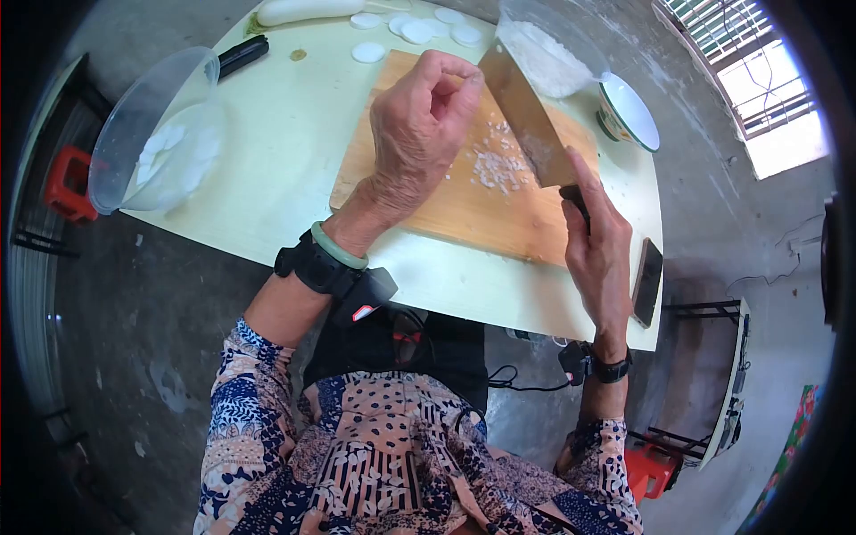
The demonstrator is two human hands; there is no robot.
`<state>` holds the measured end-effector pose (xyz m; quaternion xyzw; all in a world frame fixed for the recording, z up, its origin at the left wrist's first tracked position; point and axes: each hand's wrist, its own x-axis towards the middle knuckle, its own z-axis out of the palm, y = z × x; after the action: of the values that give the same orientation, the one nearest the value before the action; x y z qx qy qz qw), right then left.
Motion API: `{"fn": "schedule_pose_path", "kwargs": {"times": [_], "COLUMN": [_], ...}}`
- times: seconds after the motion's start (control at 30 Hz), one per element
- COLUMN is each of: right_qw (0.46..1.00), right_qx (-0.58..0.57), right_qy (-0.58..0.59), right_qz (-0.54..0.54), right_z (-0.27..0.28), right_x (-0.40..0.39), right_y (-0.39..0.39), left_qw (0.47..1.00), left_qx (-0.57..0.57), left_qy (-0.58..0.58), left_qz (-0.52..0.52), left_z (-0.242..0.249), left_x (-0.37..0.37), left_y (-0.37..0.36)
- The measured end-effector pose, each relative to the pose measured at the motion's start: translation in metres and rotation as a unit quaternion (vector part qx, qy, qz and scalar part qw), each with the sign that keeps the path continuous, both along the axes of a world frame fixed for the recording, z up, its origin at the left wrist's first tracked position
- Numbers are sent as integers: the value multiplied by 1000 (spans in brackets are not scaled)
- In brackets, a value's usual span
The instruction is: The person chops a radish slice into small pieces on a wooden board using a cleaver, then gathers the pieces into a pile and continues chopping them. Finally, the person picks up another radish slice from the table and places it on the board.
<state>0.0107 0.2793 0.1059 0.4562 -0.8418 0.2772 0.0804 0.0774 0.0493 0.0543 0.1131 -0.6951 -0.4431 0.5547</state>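
Observation:
My right hand [599, 241] is wrapped round the dark handle of a cleaver [526, 111], its broad blade raised at a slant over the wooden cutting board [419, 214]. My left hand [423, 129] is closed, thumb and fingers pinched together right at the far end of the blade; what is in the pinch is hidden. Finely chopped white bits [499, 169] lie scattered on the board beneath the blade, and small bits cling to its face.
Behind the board are white radish slices [416, 32], a whole white radish [312, 9] and a clear bowl of chopped white pieces [548, 62]. At right stand a patterned bowl [631, 114] and a phone [648, 281]. Another clear bowl [152, 147] with white slices is left.

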Motion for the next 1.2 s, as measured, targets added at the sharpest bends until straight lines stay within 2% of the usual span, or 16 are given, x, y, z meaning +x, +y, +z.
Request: {"fn": "schedule_pose_path", "kwargs": {"times": [0.17, 0.37, 0.43, 0.5, 0.57, 0.67, 0.7, 0.77, 0.9, 1.13, 1.2], "right_qw": [999, 999, 996, 997, 999, 999, 999, 997, 997, 994, 997], "right_qx": [47, -32, 77, 71, -7, -27, -27, 73, 4, 3, -11], "right_qy": [-22, -19, -39, -36, -29, -22, -22, -26, -74, -108, -77], "right_qz": [13, 36, -9, 1, 24, 17, 13, -21, 13, -20, -14], "right_z": [-9, -7, -6, -5, -5, -3, -4, -8, -12, -8, -14], "right_x": [-9, 3, 6, 6, 8, 12, 11, 6, 2, 8, 6], "right_y": [2, 1, -2, -2, -3, -6, -6, -7, -2, -3, -1], "left_qw": [1000, 1000, 1000, 1000, 1000, 999, 999, 999, 996, 989, 989], "left_qx": [-13, -10, -23, -18, -9, -36, -36, -38, -36, -69, -78], "left_qy": [-2, -9, 1, -7, -16, -4, -12, -20, -63, -110, -108], "left_qz": [4, -2, 0, -4, -7, 12, 5, -2, -43, -70, -67], "left_z": [-1, 0, 0, -1, -1, -2, -2, -3, -7, -6, -5], "left_x": [1, -1, -1, -1, 0, -3, -4, -5, -6, -6, -5], "left_y": [0, 2, 2, 1, -1, -2, -2, -2, -3, 1, 0]}}
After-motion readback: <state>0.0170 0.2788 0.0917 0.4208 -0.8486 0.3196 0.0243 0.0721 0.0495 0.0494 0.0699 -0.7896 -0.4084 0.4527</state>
